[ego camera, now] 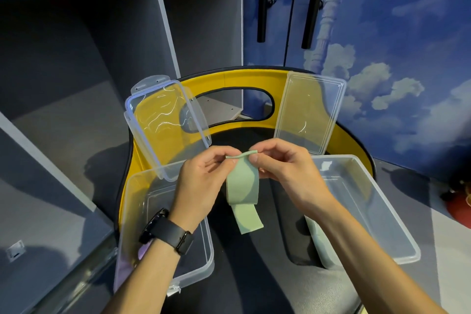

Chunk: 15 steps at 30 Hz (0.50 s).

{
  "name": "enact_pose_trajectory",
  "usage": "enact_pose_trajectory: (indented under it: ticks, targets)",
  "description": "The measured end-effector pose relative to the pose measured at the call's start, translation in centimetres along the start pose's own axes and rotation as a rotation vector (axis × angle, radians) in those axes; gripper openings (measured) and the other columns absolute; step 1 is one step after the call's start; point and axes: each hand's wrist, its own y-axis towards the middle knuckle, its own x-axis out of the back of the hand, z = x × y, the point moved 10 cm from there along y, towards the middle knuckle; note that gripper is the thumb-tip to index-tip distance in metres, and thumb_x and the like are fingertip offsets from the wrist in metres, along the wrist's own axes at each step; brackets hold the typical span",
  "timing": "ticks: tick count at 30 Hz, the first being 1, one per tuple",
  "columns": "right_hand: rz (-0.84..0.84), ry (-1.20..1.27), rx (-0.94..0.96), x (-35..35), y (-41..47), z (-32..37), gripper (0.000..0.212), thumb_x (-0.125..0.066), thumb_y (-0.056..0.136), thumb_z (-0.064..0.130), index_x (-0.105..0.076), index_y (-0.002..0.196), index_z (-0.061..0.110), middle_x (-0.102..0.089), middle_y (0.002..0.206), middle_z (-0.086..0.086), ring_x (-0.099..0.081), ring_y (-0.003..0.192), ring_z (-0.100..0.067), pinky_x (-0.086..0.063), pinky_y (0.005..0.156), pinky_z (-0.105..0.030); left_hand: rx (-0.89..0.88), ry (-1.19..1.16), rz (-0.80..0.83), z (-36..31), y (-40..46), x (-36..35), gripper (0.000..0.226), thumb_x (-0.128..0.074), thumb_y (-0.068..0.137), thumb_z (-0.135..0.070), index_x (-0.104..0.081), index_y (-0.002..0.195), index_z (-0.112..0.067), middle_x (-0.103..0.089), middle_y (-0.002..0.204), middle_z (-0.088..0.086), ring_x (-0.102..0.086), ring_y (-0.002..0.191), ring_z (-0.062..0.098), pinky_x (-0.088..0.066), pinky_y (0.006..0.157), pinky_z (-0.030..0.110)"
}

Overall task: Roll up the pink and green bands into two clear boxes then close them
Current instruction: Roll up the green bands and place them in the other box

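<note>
Both hands pinched the top edge of the green band (242, 181) above the black seat (237, 257): left hand (204, 181) thumb and forefinger on its left corner, right hand (285, 171) on the right, the band hanging down with its lower end folded under. Left box (204, 257) and right box (382, 211) sat open, lids (165, 120) (311, 109) leaning on the yellow backrest (239, 79). A pink-lilac strip (144, 250) showed through the left box's wall, mostly hidden by the left forearm; a pale green shape by the right box's near wall was too blurred to identify.
</note>
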Motion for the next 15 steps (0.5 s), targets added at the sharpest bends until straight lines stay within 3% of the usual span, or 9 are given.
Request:
enact_pose_trajectory:
  ticks: [4,9,13,15]
  targets:
    - [0.067,0.034,-0.058,-0.4,-0.2,-0.3,0.015,-0.069,0.086,0.010,-0.066,0.098,0.001,-0.072,0.091,-0.014,-0.068,0.082,-0.016,-0.057,0.071,-0.025,-0.032,0.030,0.002,0.0,0.2,-0.1,0.022,-0.061,0.089,-0.001,-0.074,0.092,-0.019,-0.075,0.091,-0.006,-0.069,0.089,0.005,-0.051,0.075,0.013]
    - [0.021,0.004,-0.070,0.2,-0.1,-0.3,0.013,-0.069,0.087,0.010,-0.067,0.097,0.003,-0.072,0.087,-0.012,-0.067,0.080,-0.013,-0.056,0.071,-0.023,-0.029,0.023,0.048,-0.1,0.1,-0.6,0.021,-0.062,0.089,-0.002,-0.074,0.098,-0.018,-0.075,0.097,-0.008,-0.068,0.096,0.005,-0.051,0.078,0.014]
    - [-0.026,0.014,-0.041,0.7,0.0,-0.1,0.014,-0.069,0.086,0.007,-0.067,0.099,0.001,-0.069,0.080,-0.010,-0.065,0.075,-0.010,-0.053,0.069,-0.023,0.045,-0.078,0.176,0.4,-0.1,-1.4,0.034,-0.067,0.088,-0.009,-0.065,0.115,-0.031,-0.071,0.112,-0.009,-0.066,0.107,0.007,-0.052,0.089,0.019]
    - [-0.033,0.027,-0.020,0.7,-0.1,0.2,0.014,-0.069,0.086,0.004,-0.066,0.099,-0.001,-0.068,0.077,-0.006,-0.064,0.071,-0.006,-0.051,0.065,-0.018,0.080,-0.085,0.156,0.7,-0.1,-1.2,0.035,-0.069,0.087,-0.018,-0.063,0.115,-0.038,-0.072,0.112,-0.010,-0.066,0.106,0.007,-0.053,0.089,0.022]
